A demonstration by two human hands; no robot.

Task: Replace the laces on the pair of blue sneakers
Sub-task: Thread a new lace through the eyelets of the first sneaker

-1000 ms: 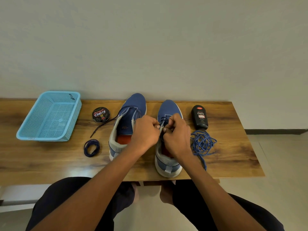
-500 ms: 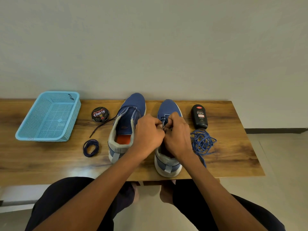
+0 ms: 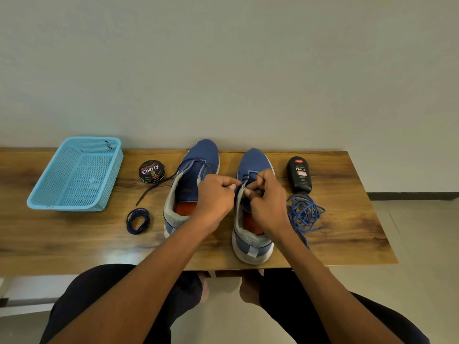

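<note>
Two blue sneakers stand side by side on the wooden table, toes to the wall. The left sneaker keeps a dark lace that trails off to its left. Over the right sneaker both hands meet at the eyelets. My left hand pinches the shoe's left eyelet edge, and my right hand pinches a blue lace at the same spot. That lace runs from a loose blue lace pile right of the shoe. A coiled dark lace lies left of the shoes.
A light blue mesh basket sits at the table's left. A round Cherry polish tin lies behind the coiled lace, and a black Cherry polish bottle lies behind the lace pile. The table's front edge is above my knees.
Both hands stay at the right sneaker's eyelets, with only small finger shifts. The shoes and laces on the table have not moved.
</note>
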